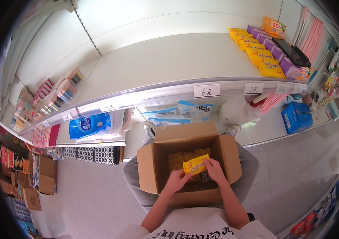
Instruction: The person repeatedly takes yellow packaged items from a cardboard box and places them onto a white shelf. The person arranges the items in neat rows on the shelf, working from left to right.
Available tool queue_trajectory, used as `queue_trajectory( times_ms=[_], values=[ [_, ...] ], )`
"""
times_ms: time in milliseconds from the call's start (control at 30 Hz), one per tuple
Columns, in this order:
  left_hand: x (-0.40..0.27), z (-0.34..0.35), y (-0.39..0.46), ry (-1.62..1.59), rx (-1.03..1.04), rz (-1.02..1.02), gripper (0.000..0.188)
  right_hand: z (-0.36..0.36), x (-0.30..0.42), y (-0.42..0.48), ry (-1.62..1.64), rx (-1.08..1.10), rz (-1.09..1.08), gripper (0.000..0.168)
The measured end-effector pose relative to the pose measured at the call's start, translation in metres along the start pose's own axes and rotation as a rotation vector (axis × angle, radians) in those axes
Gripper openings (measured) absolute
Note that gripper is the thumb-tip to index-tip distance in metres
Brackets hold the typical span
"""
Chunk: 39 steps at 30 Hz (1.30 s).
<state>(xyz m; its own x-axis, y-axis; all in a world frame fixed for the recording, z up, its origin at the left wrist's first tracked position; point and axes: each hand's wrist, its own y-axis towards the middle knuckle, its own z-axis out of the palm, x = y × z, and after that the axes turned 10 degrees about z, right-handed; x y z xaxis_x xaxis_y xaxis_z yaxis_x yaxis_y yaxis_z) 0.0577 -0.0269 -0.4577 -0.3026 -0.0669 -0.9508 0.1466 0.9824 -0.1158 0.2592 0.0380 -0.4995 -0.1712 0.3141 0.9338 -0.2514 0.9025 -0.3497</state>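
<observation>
A yellow soap packet [195, 165] is held level between both hands, above an open cardboard box [187, 130]. My left hand [176, 180] grips its near left corner, while my right hand [214, 169] pinches the right end. Inside the box lie more yellow packets [177, 159], partly hidden by the held one and by my hands. Beside my right hand, a small dark item shows in the box; I cannot tell what it is. On the shelf [163, 59] ahead, similar yellow packets [266, 61] form a row at the right, alongside purple soap boxes [288, 66].
A black phone-like device [290, 52] rests on the purple boxes. Handwritten price cards [207, 90] line the shelf edge. Below are blue-white packages [194, 111], a white plastic bag [236, 112] and a blue carton [297, 118]. Another cardboard box [46, 174] stands on the left.
</observation>
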Motion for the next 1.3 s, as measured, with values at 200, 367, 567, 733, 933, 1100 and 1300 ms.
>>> queue_trajectory(
  times_ms=[200, 367, 567, 733, 933, 1100, 1300],
  values=[
    [-0.011, -0.004, 0.001, -0.088, 0.026, -0.069, 0.026, 0.001, 0.013, -0.002, 0.117, 0.034, 0.022, 0.031],
    [-0.001, 0.001, 0.002, -0.023, -0.027, -0.037, 0.026, 0.004, 0.01, -0.002, 0.209, 0.073, -0.034, 0.03],
    [0.011, 0.006, 0.001, 0.076, -0.012, 0.006, 0.028, 0.0, 0.002, -0.001, 0.163, 0.076, -0.005, 0.03],
    [-0.003, 0.004, -0.002, 0.032, -0.015, -0.055, 0.023, 0.003, 0.0, 0.0, 0.169, 0.083, -0.005, 0.031],
    [0.002, 0.005, -0.002, -0.037, -0.027, -0.068, 0.026, 0.001, 0.008, -0.004, 0.038, 0.038, -0.009, 0.036],
    [0.008, 0.007, 0.004, -0.017, -0.079, -0.065, 0.027, 0.001, 0.003, -0.002, -0.028, 0.056, -0.027, 0.035],
    [0.003, 0.01, 0.01, -0.255, -0.143, -0.047, 0.029, -0.002, 0.011, -0.001, -0.014, 0.112, -0.026, 0.032]
  ],
)
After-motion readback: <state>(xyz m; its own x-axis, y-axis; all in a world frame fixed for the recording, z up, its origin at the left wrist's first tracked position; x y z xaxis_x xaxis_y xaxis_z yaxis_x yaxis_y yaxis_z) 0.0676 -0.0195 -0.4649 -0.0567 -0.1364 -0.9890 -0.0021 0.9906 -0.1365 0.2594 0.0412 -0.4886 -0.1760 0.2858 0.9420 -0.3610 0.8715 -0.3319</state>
